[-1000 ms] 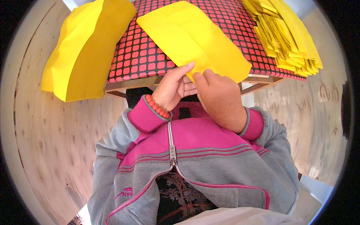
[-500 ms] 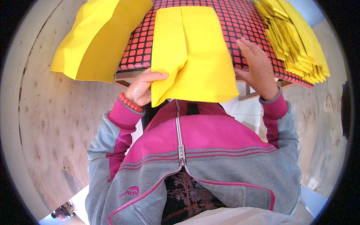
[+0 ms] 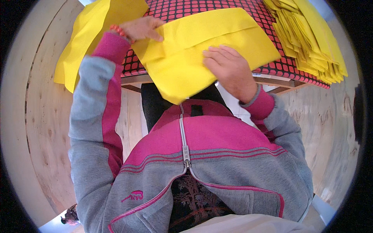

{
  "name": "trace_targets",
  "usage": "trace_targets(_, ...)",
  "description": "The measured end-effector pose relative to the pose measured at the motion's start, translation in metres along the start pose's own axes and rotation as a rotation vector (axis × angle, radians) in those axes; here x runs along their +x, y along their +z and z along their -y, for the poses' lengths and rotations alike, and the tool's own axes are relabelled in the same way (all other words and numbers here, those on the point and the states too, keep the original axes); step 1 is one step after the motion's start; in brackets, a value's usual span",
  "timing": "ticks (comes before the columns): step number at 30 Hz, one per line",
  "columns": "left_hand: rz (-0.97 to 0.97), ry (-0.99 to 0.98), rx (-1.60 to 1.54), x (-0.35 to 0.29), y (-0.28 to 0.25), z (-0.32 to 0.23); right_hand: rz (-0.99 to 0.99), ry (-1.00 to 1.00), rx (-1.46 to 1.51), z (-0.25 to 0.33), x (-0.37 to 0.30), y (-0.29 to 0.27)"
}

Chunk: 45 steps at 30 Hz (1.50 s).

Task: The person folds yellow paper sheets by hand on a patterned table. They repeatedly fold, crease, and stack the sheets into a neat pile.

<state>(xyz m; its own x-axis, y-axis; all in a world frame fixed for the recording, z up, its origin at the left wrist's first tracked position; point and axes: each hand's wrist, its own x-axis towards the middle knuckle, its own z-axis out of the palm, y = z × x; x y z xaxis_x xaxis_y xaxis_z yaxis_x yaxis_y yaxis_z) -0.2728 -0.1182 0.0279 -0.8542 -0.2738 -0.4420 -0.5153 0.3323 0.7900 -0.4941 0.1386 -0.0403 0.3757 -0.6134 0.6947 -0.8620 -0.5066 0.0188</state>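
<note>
A folded yellow cloth piece [image 3: 182, 68] lies slantwise over the front edge of the table, its near corner hanging past the edge. A fold line runs along its upper part. My left hand [image 3: 142, 29], with a red bead bracelet at the wrist, is closed on the cloth's upper left corner, thumb on top. On the near right part of the cloth rests my right hand [image 3: 231, 70], its fingers laid over the surface and holding nothing I can see; its thumb is hidden.
The table has a red-and-black checked cover [image 3: 175, 7]. Larger yellow cloth [image 3: 81, 42] droops over its left side, partly behind my left arm. A stack of folded yellow cloth pieces [image 3: 311, 42] lies on the right side. Wooden boards [image 3: 46, 136] stand at the left.
The cloth piece has turned clockwise, its fold line going from upright to nearly level. My left hand moved up and left with its corner. My right hand came down onto the cloth.
</note>
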Motion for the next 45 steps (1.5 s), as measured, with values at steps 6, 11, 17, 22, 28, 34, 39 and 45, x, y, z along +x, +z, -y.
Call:
trace_targets(6, -0.318, 0.122, 1.079, 0.043, -0.020, -0.027, -0.039, 0.167, 0.036, 0.021, 0.033, 0.026)
trace_targets(11, -0.522, 0.348, 0.845, 0.022, 0.058, -0.031, -0.013, 0.239, 0.047, 0.018, 0.035, 0.030)
trace_targets(17, -0.660, 0.275, 0.893, -0.048, 0.152, -0.035, 0.070, 0.278, 0.141, 0.016, 0.038, 0.020)
trace_targets(22, -0.934, 0.146, 0.968, -0.030, 0.180, -0.038, 0.209, 0.333, 0.166, 0.024, 0.042, 0.015)
trace_targets(28, -1.003, 0.197, 1.038, -0.018, 0.183, -0.030, 0.270, 0.340, 0.089, 0.024, 0.037, 0.013)
trace_targets(34, -0.966, 0.182, 1.045, -0.048, 0.168, -0.002, 0.177, 0.225, -0.030, -0.007, 0.013, -0.010)
trace_targets(39, -0.940, 0.245, 0.712, -0.071, 0.147, 0.017, 0.322, 0.382, 0.132, -0.060, -0.028, -0.056)
trace_targets(45, -0.894, 0.157, 0.203, -0.073, 0.124, 0.024, 0.409, 0.559, 0.404, -0.133, -0.032, -0.081)
